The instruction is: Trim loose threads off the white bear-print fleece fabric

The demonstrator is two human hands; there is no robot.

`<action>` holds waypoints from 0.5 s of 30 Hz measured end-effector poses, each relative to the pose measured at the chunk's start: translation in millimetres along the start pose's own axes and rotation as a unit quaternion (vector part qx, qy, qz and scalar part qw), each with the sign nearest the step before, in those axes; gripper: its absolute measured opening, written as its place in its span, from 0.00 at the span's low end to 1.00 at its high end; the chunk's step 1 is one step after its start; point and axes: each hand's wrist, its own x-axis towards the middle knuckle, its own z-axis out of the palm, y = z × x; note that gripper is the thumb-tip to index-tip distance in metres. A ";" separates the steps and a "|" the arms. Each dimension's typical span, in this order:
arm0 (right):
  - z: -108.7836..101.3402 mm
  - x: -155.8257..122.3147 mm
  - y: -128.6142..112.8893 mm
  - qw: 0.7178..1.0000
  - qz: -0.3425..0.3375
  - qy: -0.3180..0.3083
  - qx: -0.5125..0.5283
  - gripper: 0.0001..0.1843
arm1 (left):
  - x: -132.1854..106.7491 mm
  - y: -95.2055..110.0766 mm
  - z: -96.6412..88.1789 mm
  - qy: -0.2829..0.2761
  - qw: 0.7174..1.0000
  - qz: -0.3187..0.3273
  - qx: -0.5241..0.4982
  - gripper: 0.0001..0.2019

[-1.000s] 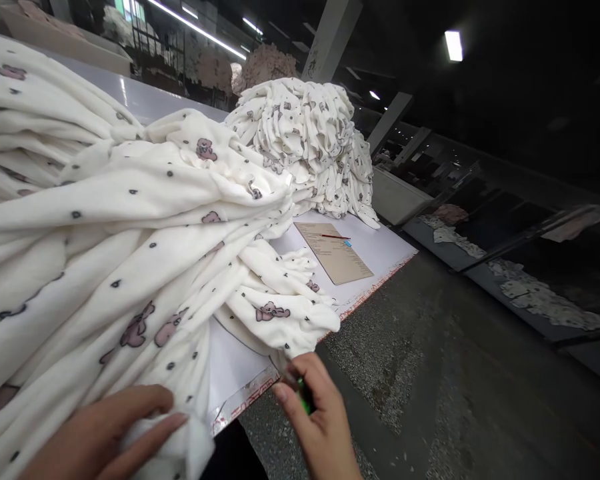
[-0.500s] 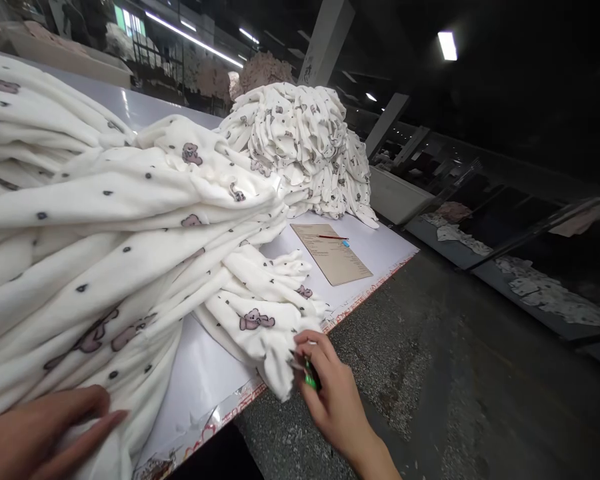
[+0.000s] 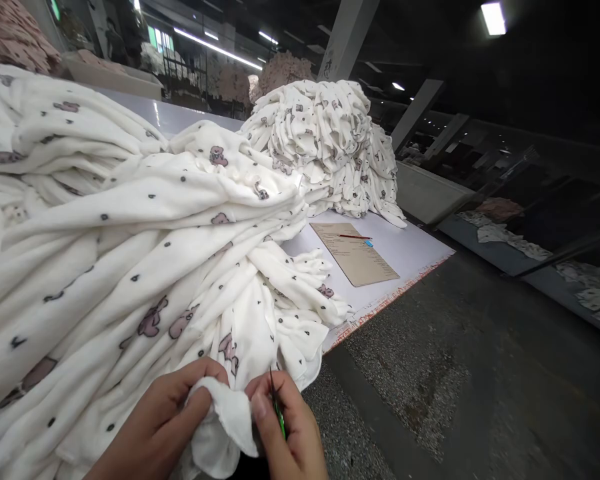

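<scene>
White fleecy fabric [image 3: 145, 267] printed with brownish bears and dark dots lies in long folds across the table. At the near edge my left hand [image 3: 167, 417] is closed on a turned-up edge of this cloth, thumb on top. Close beside it, my right hand [image 3: 287, 427] holds small thread snips [image 3: 279, 410] with a green part and a dark pointed blade standing up. The right fingertips also meet the cloth's edge; how firmly they grip it I cannot tell. The lower part of the snips is hidden in the palm.
Farther back on the white table [image 3: 420, 250] rises a heap of the same fabric [image 3: 320, 133]. A brown printed card [image 3: 355, 260] carries a pencil [image 3: 355, 236] and a small blue item. Speckled floor [image 3: 405, 380] runs along the table's right edge; racks with cloth stand beyond.
My left hand has moved right and taken hold of the cloth's edge. My right hand, with the snips, has come left and down beside it. The view has shifted left.
</scene>
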 end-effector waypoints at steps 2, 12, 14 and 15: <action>2.8 -2.2 1.6 0.999 -0.020 0.011 -0.032 0.19 | 1.8 0.9 -0.2 0.013 0.998 -0.026 -0.047 0.13; -2.2 22.1 -11.8 0.972 0.102 0.024 0.212 0.13 | 10.7 -13.4 -6.6 -0.049 0.976 -0.092 -0.189 0.18; -0.3 17.1 -14.7 0.986 0.032 0.104 0.127 0.12 | 10.6 -14.4 -4.9 -0.022 0.978 -0.095 -0.182 0.17; 0.2 13.1 -15.6 0.989 -0.015 0.125 0.071 0.09 | 10.3 -14.6 -3.5 -0.009 0.979 -0.102 -0.176 0.18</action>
